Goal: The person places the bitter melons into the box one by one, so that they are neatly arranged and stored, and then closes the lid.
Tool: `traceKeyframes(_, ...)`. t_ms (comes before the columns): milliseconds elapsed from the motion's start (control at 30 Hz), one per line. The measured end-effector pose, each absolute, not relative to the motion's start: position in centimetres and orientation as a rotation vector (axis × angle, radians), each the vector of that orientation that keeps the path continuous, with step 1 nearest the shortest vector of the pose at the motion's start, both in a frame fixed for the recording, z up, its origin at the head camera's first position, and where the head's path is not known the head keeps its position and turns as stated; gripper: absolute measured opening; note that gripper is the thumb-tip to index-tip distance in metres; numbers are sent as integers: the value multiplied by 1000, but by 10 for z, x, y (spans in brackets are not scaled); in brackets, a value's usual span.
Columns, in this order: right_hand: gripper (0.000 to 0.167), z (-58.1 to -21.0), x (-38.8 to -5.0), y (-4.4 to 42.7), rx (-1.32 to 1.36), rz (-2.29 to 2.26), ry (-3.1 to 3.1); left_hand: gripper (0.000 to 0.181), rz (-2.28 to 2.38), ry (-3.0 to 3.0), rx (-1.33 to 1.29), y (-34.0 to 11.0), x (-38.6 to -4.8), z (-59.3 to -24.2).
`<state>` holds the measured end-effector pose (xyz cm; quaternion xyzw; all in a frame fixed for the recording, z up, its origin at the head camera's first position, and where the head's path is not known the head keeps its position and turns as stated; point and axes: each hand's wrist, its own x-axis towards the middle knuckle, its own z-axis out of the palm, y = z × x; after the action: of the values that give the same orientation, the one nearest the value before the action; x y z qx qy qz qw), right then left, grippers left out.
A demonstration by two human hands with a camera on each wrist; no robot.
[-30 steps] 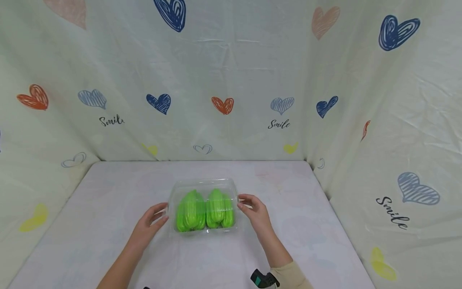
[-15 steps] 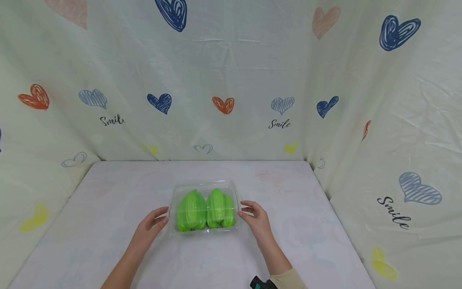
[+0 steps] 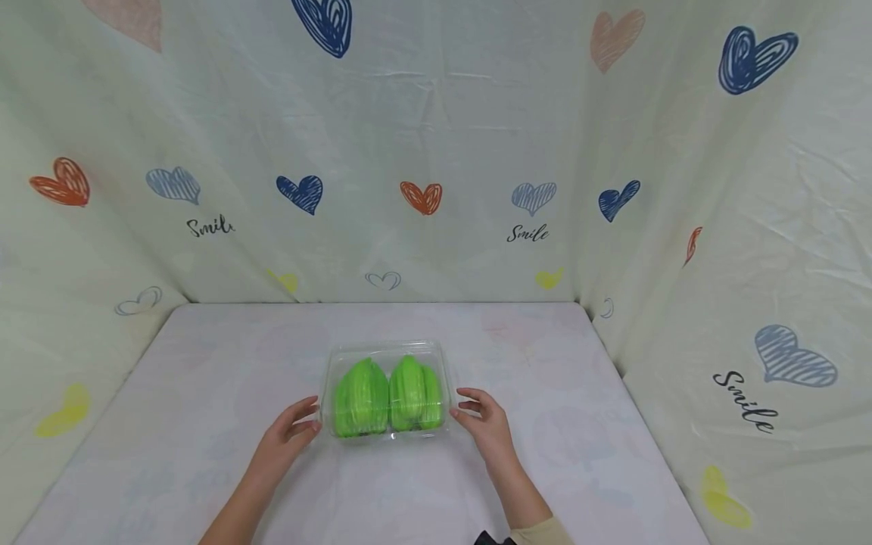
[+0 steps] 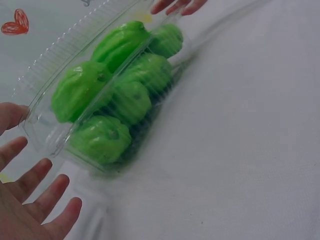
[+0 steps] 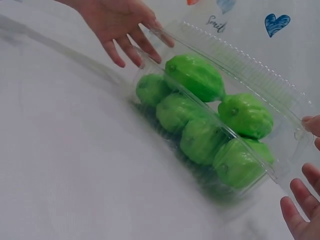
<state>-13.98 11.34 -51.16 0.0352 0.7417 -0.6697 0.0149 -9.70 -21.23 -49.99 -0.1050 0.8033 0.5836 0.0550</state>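
A clear plastic clamshell box [image 3: 384, 435] stands on the table, with several ridged green fruits [image 3: 361, 397] inside. Through its wall in the left wrist view, the fruits [image 4: 82, 90] lie in two layers. My left hand [image 3: 282, 439] is at the box's left side, fingers spread and fairly straight; in the left wrist view its thumb meets the box's corner rim. On the opposite side is my right hand [image 3: 487, 428], also with loose, spread fingers [image 5: 302, 195]. Its thumb lies at the rim in the right wrist view; whether it presses there is hard to tell.
The box rests on a white-covered table [image 3: 579, 454]. A pale curtain [image 3: 436, 151] with printed hearts and lettering rises behind and along both sides. A black device [image 3: 492, 539] shows at the right wrist, next to a beige sleeve [image 3: 543, 533].
Both hands have slid a little toward the near edge along the box's sides. The box's far rim appears slightly lower in the head view. The fruits have stayed in place.
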Motion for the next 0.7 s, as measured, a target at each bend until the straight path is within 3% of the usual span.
traceKeyframes(700, 50, -534, -140, 117, 83, -2103, 2182, 62, 1782, 2412, -395, -209, -93, -516)
